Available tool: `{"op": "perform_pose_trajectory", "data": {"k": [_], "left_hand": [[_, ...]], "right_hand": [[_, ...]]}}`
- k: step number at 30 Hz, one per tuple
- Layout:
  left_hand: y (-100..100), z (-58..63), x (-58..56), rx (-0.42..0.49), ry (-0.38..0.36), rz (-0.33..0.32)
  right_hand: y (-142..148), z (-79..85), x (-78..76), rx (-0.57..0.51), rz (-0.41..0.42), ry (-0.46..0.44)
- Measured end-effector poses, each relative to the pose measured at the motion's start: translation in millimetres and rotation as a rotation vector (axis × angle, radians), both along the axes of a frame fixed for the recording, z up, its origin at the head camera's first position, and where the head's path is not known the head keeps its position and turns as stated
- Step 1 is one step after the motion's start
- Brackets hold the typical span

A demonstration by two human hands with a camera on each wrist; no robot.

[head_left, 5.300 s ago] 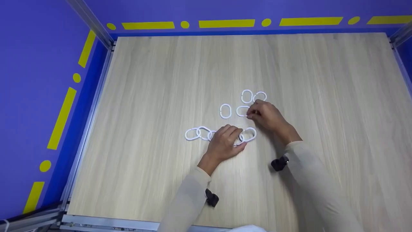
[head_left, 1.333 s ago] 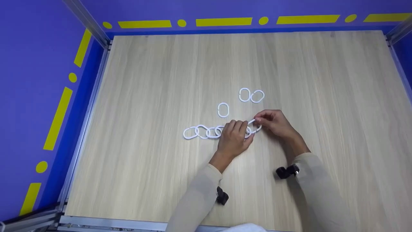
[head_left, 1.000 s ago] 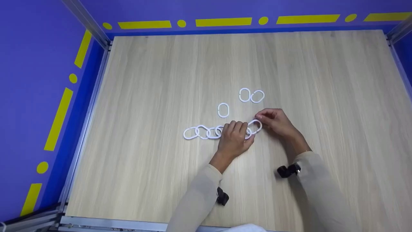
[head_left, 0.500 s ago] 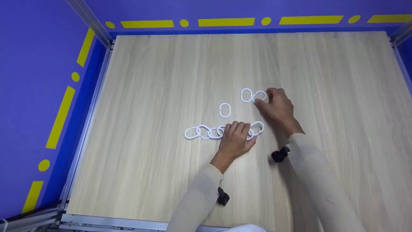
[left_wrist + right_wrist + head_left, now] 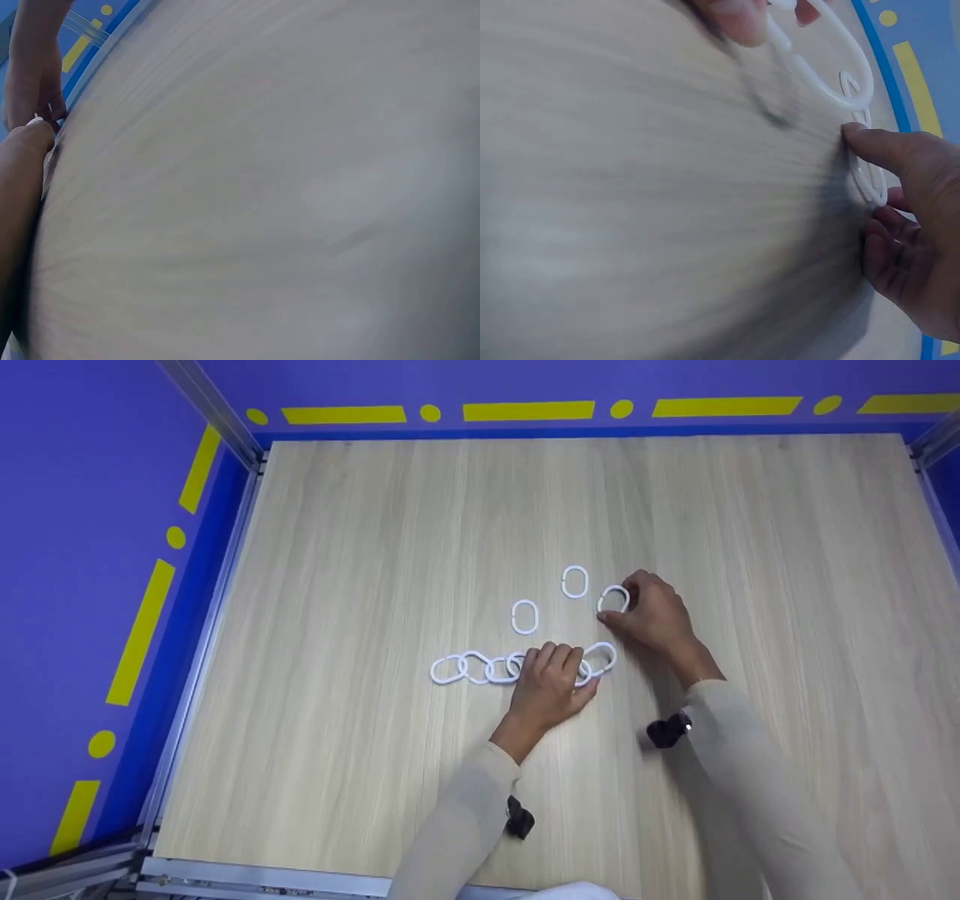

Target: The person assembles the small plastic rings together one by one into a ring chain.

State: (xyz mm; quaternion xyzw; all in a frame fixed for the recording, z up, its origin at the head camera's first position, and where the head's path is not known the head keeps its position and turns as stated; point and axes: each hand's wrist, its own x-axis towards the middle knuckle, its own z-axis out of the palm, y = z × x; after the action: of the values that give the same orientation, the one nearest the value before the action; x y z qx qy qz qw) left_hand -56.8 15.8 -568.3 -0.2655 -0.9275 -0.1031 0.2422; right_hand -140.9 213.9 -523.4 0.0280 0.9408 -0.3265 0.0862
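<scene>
Recorder: What does the head view alone establish?

Inspector: The layout. The white chain (image 5: 489, 668) lies on the wooden counter (image 5: 375, 547). One loose link (image 5: 537, 617) and a second loose link (image 5: 586, 583) lie beyond it, apart from each other. The held link (image 5: 615, 587) is near the chain's right end, apart from it.

Recorder: And the wrist views?

Inspector: The right one shows, close up, the break in the held link, its shadow set off on the counter, and the thumb of the left hand (image 5: 549, 682) touching the chain. The left one is mostly blurred counter; the left hand and the right hand (image 5: 652, 611) crowd its left edge, a scrap of white between them.

Recorder: Pose?

Inspector: Left hand back uppermost, fingers bent over the chain's right half and clamped on it. Right hand pointing leftward, fingers clamped on the held link, thumb at its near end. Both forearms enter from the near side.
</scene>
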Motion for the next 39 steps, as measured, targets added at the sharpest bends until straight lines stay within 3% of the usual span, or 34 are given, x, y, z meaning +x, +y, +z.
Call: {"op": "perform_pose_trajectory", "data": {"k": [10, 13, 16, 20, 26, 39], "left_hand": [[0.8, 0.5, 0.0, 0.055, -0.02, -0.004], [0.7, 0.4, 0.3, 0.071, -0.028, -0.003], [0.8, 0.3, 0.4, 0.081, -0.03, -0.003], [0.7, 0.1, 0.0, 0.085, -0.027, -0.004], [-0.3, 0.9, 0.2, 0.094, -0.041, -0.002], [0.1, 1.3, 0.8, 0.069, -0.061, 0.002]], "right_hand": [[17.8, -9.6, 41.1, -0.158, -0.036, 0.141], [21.5, -11.6, 51.1, -0.219, -0.043, 0.139], [25.4, -11.9, 59.4, -0.331, -0.052, 0.085], [30.3, -10.0, 68.7, -0.491, -0.068, -0.055], [29.8, -6.4, 76.0, -0.589, -0.024, -0.245], [24.9, -7.8, 75.2, -0.715, -0.028, -0.356]]}}
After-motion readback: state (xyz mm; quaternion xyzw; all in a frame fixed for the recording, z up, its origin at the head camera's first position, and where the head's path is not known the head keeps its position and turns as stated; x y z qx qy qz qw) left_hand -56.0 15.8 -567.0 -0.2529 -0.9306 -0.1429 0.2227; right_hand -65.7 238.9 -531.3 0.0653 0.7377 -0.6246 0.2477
